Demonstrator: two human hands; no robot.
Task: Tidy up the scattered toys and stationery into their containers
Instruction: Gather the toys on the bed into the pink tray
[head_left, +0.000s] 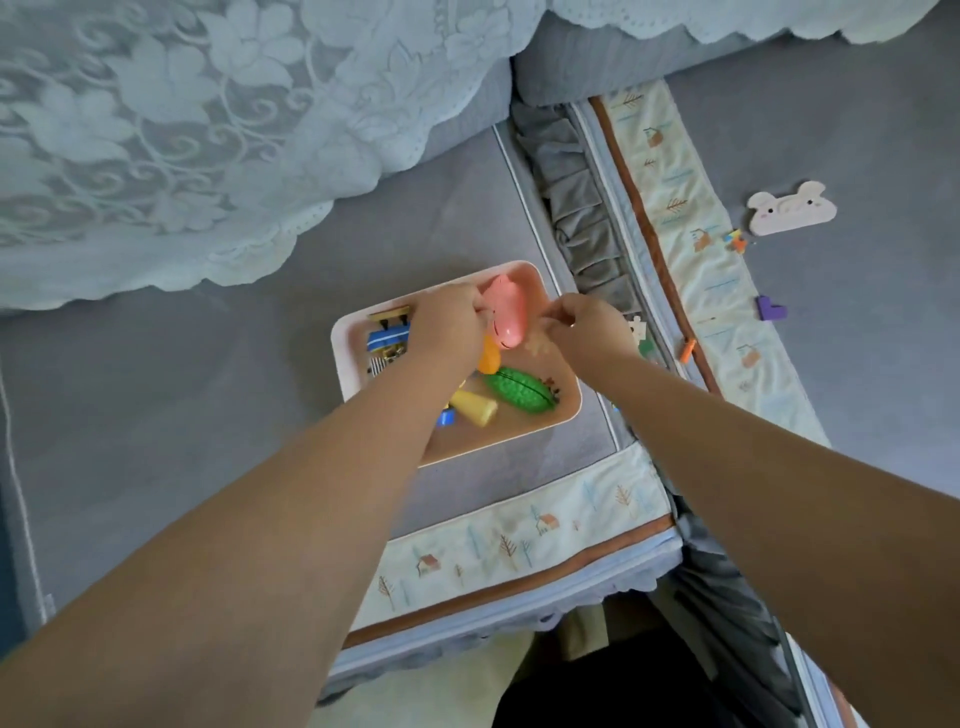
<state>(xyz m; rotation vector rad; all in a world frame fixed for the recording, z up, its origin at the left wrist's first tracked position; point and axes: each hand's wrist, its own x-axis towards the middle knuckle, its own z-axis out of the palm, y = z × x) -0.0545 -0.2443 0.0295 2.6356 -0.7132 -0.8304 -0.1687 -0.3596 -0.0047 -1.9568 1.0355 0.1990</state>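
left hand (451, 322) grip: smooth pink plastic toy (503, 310) | right hand (587, 325) grip: unclear | rounded pink tray (569, 410)

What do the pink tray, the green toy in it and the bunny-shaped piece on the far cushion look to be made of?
Pink tray: likely plastic, smooth matte walls with rounded moulded corners.
Green toy: seems to be hard plastic, bumpy skin with a dark seam along its length.
Bunny-shaped piece: flat cut-out with a visible edge, pale matte face; perhaps wood or foam, I cannot tell which.
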